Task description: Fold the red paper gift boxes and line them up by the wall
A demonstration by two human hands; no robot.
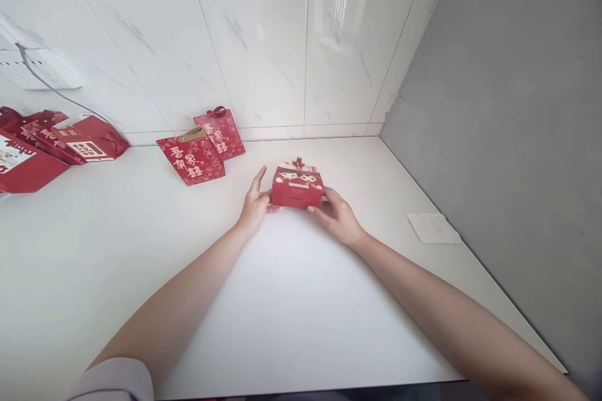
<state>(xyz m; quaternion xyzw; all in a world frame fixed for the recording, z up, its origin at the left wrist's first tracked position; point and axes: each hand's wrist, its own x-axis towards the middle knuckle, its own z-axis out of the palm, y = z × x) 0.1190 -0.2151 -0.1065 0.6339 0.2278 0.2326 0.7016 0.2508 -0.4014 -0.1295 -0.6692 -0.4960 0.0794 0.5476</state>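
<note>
Between my two hands is a small red gift box (298,191) with cartoon figures printed on its front and a cut-out shape standing up at the top. My left hand (255,205) grips its left side, thumb raised and fingers reaching under the lower edge. At the right side, my right hand (339,216) holds the box by its lower corner, with the thumb in front. The fingers behind and under the box are partly hidden. It is held over the white table, and I cannot tell whether its base touches the surface.
Two red printed bags, a nearer one (192,160) and one behind it (221,131), stand by the tiled wall. Several more red boxes (89,141) cluster at the far left under a cable and socket (42,69). White tissue (433,228) lies near the grey panel (512,138).
</note>
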